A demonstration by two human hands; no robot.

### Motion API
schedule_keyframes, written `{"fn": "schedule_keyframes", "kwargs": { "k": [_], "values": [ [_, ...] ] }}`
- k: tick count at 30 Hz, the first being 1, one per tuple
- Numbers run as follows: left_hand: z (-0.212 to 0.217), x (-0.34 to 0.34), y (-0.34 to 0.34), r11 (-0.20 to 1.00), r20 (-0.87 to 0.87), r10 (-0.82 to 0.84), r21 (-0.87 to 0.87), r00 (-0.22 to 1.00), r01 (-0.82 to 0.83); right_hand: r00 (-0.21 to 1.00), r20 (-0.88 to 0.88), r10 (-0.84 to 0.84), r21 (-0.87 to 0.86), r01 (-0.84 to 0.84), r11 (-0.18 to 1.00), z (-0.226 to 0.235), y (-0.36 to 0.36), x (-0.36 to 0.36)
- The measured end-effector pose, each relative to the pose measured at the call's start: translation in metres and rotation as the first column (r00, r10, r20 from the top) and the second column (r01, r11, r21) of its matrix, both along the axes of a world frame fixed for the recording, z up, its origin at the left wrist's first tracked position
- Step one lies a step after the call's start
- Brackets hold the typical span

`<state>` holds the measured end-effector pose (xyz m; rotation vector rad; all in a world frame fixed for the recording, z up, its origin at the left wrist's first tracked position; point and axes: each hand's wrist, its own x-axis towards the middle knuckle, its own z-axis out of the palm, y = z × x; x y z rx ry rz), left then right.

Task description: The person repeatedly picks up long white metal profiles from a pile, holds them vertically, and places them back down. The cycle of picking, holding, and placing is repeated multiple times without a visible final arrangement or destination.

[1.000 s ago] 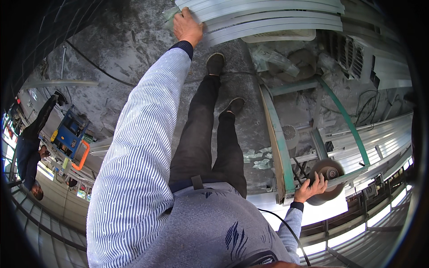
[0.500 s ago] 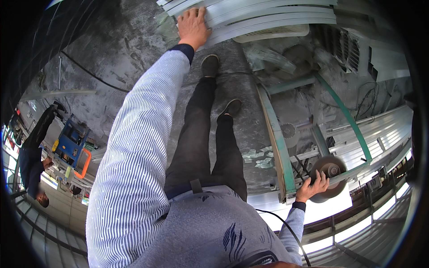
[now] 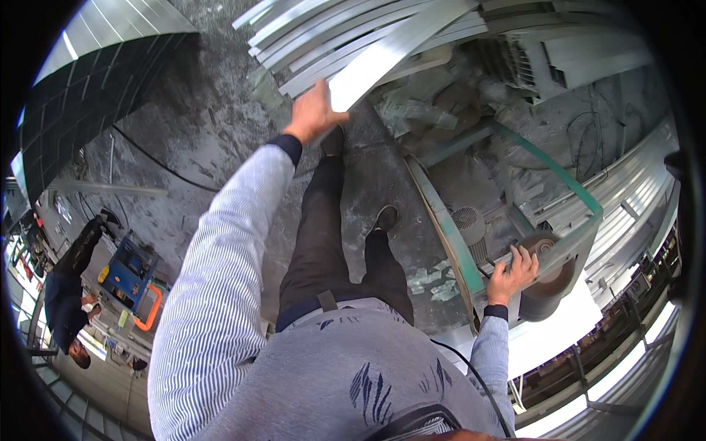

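A long pale metal strip (image 3: 390,55), one of a stack of similar aluminium profiles (image 3: 309,33), is seen at the top of the downward fisheye view from the head. Its long axis runs diagonally, from its near end by the left hand (image 3: 312,114) up and away to the right, towards the upper edge of the picture. The left arm, in a striped sleeve, is stretched far forward; the hand is blurred, with the fingers spread, and its thumb side is touching or just beside the near end of the strip. Whether the strip is actually gripped cannot be told from the blur.

The right hand (image 3: 511,275) is held low on the right, well apart from the strip, with its open fingers resting flat on the round guard of a cut-off saw (image 3: 548,272). Nothing is clasped by it. The saw is mounted on a green metal frame (image 3: 448,242), which stands between the person's dark-trousered legs and the right-hand wall of stacked profiles.

The left hand is therefore the nearer one by far, and the strip lies ahead of it and to its right. A second person (image 3: 70,294) is seen at the far left edge beside a blue machine (image 3: 129,268), well away on the grey concrete floor (image 3: 206,147).
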<state>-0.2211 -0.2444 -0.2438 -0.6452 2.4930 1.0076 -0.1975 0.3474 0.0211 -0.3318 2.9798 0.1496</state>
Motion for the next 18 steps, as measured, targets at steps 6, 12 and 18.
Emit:
{"fn": "schedule_keyframes", "kwargs": {
  "k": [6, 12, 18],
  "values": [
    [0.123, 0.101, 0.088, 0.930, 0.045, 0.090, 0.354, 0.995, -0.100, 0.995, -0.100, -0.025, -0.065, 0.019, 0.998, 0.002, 0.003, 0.005],
    [0.259, 0.184, 0.214, 0.833, -0.022, 0.102, 0.548, 0.995, -0.074, 0.972, -0.236, -0.020, -0.303, -0.054, 0.951, 0.011, 0.014, 0.008],
    [0.357, 0.243, 0.356, 0.788, -0.131, -0.010, 0.609, 0.991, 0.088, 0.857, 0.437, 0.273, -0.717, 0.516, -0.469, 0.071, 0.023, 0.080]
  ]
}}
